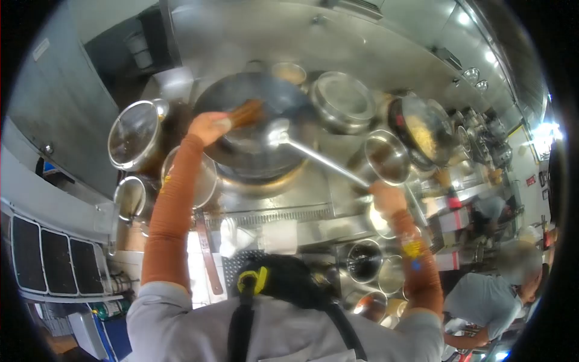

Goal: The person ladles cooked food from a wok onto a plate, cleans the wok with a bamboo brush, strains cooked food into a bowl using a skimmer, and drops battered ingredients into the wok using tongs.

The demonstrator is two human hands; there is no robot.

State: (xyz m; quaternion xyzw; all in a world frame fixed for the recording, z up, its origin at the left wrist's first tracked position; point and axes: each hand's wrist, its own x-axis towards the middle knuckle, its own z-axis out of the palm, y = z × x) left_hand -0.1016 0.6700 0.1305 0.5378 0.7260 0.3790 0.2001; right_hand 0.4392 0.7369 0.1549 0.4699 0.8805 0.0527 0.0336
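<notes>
A large dark wok sits on the stove in front of me. My left hand is closed on a brown brush, blurred, over the wok's left part. My right hand grips the handle end of a long metal ladle, to the right of the wok. The ladle's bowl is inside the wok, near its middle. What lies in the wok's bottom is too blurred to tell.
Metal pots stand at the left, a lidded pot behind right. Further right are a pot and a pan with pale food. White cloths lie on the near edge. Another person is at the lower right.
</notes>
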